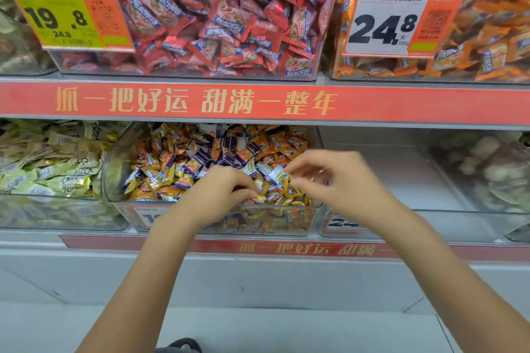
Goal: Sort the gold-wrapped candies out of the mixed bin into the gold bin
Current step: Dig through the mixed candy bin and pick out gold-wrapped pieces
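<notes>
We dig in mixed bin (114, 169), middle of lower shelf. Left hand (220, 195) pinches gold-wrapped candy (260, 198); right hand (329, 178) pinches white-purple wrapper (276, 175). Candies light, crinkly, slippery: we judge pinching twisted wrapper end best. Gold bin (17, 200) just left.
</notes>
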A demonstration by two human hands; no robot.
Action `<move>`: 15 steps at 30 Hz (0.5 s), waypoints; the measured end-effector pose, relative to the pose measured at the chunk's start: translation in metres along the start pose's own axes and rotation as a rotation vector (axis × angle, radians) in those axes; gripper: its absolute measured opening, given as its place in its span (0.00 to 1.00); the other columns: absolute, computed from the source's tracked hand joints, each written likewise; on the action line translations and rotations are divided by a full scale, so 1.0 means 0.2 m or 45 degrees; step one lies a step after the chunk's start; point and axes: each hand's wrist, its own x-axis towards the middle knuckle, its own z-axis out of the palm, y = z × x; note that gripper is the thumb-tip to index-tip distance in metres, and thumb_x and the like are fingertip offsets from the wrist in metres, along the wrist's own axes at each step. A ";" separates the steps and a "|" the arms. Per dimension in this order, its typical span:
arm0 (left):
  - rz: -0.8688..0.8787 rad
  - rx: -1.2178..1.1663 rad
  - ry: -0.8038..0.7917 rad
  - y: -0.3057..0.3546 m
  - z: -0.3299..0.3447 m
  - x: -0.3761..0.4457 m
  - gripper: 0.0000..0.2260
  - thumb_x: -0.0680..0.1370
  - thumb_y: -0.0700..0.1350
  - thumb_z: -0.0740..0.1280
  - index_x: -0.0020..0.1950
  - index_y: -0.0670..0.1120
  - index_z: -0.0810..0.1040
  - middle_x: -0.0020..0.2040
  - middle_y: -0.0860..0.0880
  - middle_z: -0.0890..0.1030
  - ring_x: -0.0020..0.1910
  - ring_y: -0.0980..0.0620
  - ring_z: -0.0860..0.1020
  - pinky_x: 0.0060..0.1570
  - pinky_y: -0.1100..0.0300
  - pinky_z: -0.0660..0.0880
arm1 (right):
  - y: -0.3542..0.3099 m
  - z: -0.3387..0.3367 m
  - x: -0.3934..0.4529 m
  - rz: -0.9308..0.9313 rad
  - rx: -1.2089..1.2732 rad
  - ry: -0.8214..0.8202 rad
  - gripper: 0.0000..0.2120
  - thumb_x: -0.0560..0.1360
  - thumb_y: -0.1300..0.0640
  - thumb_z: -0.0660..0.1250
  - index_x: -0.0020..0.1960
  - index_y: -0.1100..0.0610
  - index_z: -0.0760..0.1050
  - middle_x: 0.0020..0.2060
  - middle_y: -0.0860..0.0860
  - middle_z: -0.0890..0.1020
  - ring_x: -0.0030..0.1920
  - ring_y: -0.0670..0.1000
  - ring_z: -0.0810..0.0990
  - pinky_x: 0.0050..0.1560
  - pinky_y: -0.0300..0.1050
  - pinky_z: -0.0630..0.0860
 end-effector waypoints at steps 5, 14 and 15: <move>-0.126 -0.127 0.319 -0.02 -0.01 -0.01 0.08 0.80 0.44 0.62 0.46 0.46 0.80 0.34 0.56 0.77 0.28 0.69 0.74 0.30 0.70 0.70 | 0.01 0.19 0.06 0.047 -0.759 -0.518 0.21 0.78 0.42 0.59 0.65 0.53 0.70 0.58 0.51 0.78 0.58 0.54 0.75 0.53 0.50 0.75; -0.144 -0.040 0.350 -0.05 -0.01 -0.03 0.09 0.80 0.45 0.63 0.52 0.43 0.81 0.36 0.52 0.80 0.33 0.66 0.77 0.36 0.69 0.73 | 0.03 0.30 0.10 0.278 -0.455 -0.674 0.34 0.76 0.39 0.63 0.73 0.54 0.56 0.66 0.54 0.71 0.64 0.58 0.68 0.60 0.56 0.71; -0.137 -0.052 0.351 -0.05 -0.01 -0.03 0.09 0.80 0.45 0.63 0.52 0.43 0.81 0.36 0.51 0.81 0.35 0.64 0.78 0.39 0.65 0.76 | 0.04 0.30 0.11 0.313 -0.370 -0.668 0.33 0.75 0.38 0.63 0.72 0.54 0.58 0.64 0.54 0.73 0.63 0.57 0.69 0.60 0.55 0.72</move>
